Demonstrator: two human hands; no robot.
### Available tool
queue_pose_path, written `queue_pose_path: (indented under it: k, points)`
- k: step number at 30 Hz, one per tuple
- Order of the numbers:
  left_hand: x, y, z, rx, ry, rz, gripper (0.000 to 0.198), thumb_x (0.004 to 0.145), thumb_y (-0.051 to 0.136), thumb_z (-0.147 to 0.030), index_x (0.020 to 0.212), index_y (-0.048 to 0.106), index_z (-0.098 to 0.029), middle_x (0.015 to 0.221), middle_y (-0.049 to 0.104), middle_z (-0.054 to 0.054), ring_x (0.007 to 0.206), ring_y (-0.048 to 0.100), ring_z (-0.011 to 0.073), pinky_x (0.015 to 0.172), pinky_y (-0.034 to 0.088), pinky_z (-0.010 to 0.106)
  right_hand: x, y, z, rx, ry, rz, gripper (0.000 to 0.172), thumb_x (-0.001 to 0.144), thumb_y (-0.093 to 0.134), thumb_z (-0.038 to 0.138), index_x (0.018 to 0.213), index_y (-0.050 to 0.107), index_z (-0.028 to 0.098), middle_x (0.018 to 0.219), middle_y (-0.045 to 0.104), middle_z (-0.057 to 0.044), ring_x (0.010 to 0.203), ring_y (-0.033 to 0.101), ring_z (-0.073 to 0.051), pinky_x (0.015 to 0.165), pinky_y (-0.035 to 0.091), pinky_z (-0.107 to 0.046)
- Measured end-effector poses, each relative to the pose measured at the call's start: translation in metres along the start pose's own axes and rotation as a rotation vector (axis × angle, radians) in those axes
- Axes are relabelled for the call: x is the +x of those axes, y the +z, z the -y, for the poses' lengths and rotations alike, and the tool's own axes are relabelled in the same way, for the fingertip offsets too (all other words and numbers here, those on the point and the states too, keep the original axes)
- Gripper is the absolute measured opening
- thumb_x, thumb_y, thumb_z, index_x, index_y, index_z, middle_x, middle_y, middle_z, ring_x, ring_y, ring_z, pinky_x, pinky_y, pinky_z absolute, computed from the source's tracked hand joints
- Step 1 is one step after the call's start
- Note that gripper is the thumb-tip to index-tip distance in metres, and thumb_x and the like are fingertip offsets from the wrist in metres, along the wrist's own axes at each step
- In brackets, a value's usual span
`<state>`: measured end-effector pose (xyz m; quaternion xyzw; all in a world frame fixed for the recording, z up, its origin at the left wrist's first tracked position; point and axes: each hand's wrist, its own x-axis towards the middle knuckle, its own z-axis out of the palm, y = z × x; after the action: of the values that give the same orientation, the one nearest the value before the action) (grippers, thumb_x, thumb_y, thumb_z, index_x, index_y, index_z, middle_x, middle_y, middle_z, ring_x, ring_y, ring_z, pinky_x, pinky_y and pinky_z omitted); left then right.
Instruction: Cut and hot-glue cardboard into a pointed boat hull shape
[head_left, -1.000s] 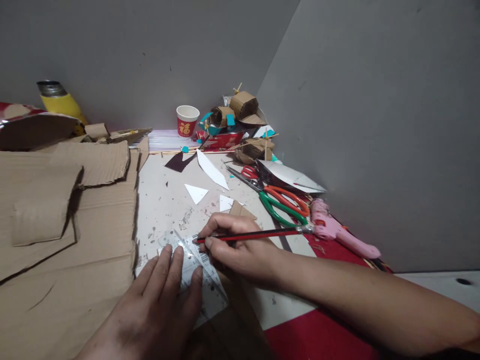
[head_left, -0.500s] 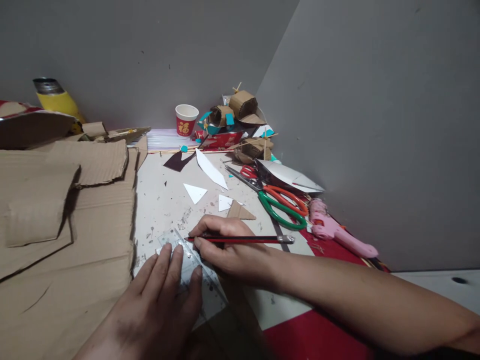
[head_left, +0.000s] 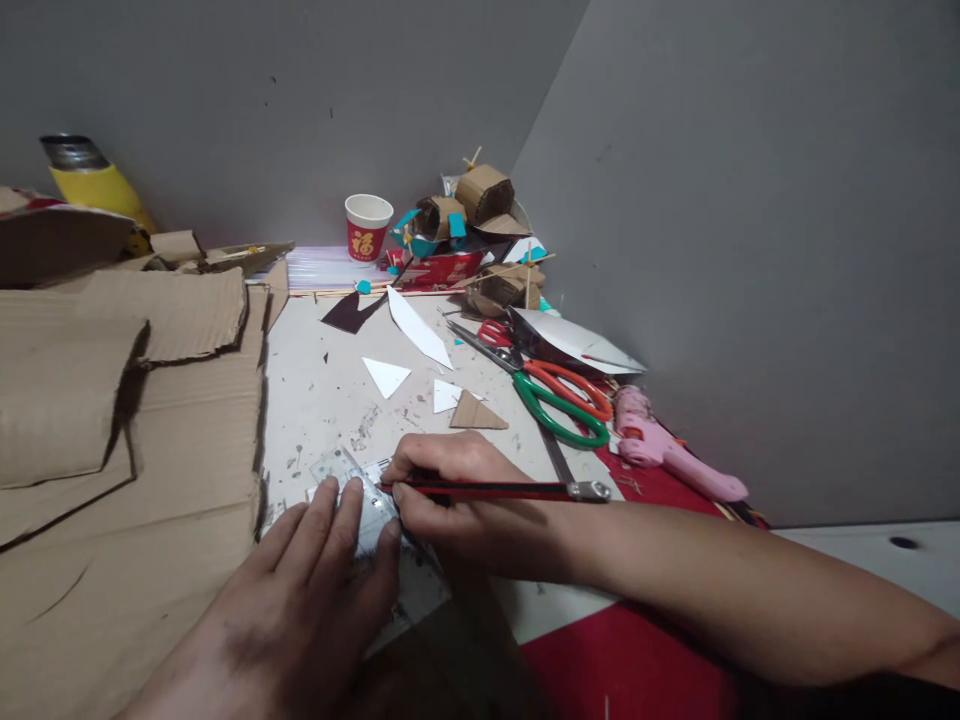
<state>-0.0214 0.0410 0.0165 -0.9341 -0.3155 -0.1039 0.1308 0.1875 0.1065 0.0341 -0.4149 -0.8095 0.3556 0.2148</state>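
Observation:
My left hand (head_left: 319, 570) lies with fingers spread and flat, pressing a clear plastic ruler (head_left: 375, 520) down on the work surface. In my right hand (head_left: 457, 490) is a red-and-black pencil (head_left: 502, 491), pinched near its point and slanting to the right. The pencil's tip sits at the ruler's right edge, partly hidden by my fingers. Just beyond my right hand lie a brown cardboard triangle (head_left: 478, 411) and a white paper scrap (head_left: 444, 394).
Large cardboard sheets (head_left: 187, 450) cover the left side. Scissors with orange and green handles (head_left: 559, 425) and a pink glue gun (head_left: 675, 455) lie to the right. Behind stand a paper cup (head_left: 367, 230), cardboard models (head_left: 484, 195) and a yellow bottle (head_left: 97, 190) against grey walls.
The pencil and my right hand have slid a little toward me and right along the ruler's edge. My left hand stays on the ruler. The whole view has shifted slightly.

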Motion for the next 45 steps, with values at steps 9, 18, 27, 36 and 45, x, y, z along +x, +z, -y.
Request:
queue_pose_path:
  k: [9,18,27,36,45]
  points:
    - [0.001,0.000,-0.002,-0.011,-0.011,0.004,0.053,0.091,0.042,-0.048,0.133,0.052,-0.016,0.132,0.060,0.016,0.122,0.052,0.0318,0.093,0.045,0.042,-0.012,-0.017,0.016,-0.069,0.043,0.199,0.012,0.077,0.056,0.011,0.069,0.049,0.017,0.064,0.051,0.004,0.056,0.041,-0.007,0.053,0.033,-0.019]
    - [-0.002,-0.001,-0.001,-0.041,-0.014,0.048,0.053,0.091,0.045,-0.046,0.135,0.051,-0.018,0.134,0.059,0.014,0.124,0.051,0.0317,0.096,0.045,0.043,-0.026,-0.030,0.022,-0.020,-0.023,0.398,0.020,0.082,0.054,0.006,0.070,0.044,0.018,0.063,0.046,0.007,0.054,0.038,-0.005,0.050,0.031,-0.017]
    - [0.001,0.000,-0.007,-0.059,-0.089,0.024,0.052,0.090,0.044,-0.054,0.126,0.058,-0.019,0.129,0.062,0.015,0.122,0.053,0.0320,0.098,0.044,0.042,-0.017,-0.045,0.025,0.064,0.069,0.041,0.015,0.081,0.053,0.012,0.069,0.060,0.019,0.065,0.060,0.001,0.057,0.052,-0.011,0.052,0.041,-0.022]
    - [-0.005,0.012,-0.010,0.001,-0.059,-0.016,0.051,0.092,0.045,-0.050,0.128,0.057,-0.014,0.128,0.060,0.023,0.118,0.055,0.0367,0.097,0.044,0.050,-0.035,-0.040,0.010,0.273,0.252,-0.029,0.011,0.082,0.059,0.017,0.088,0.068,0.017,0.077,0.067,-0.002,0.065,0.059,-0.012,0.057,0.047,-0.023]
    - [0.002,0.007,-0.014,-0.043,-0.068,-0.079,0.044,0.095,0.041,-0.041,0.115,0.068,-0.011,0.122,0.067,0.016,0.116,0.058,0.0307,0.100,0.043,0.043,-0.050,-0.015,-0.003,0.192,0.153,-0.049,0.005,0.083,0.061,0.020,0.083,0.064,0.017,0.071,0.066,-0.001,0.061,0.056,-0.011,0.054,0.045,-0.020]
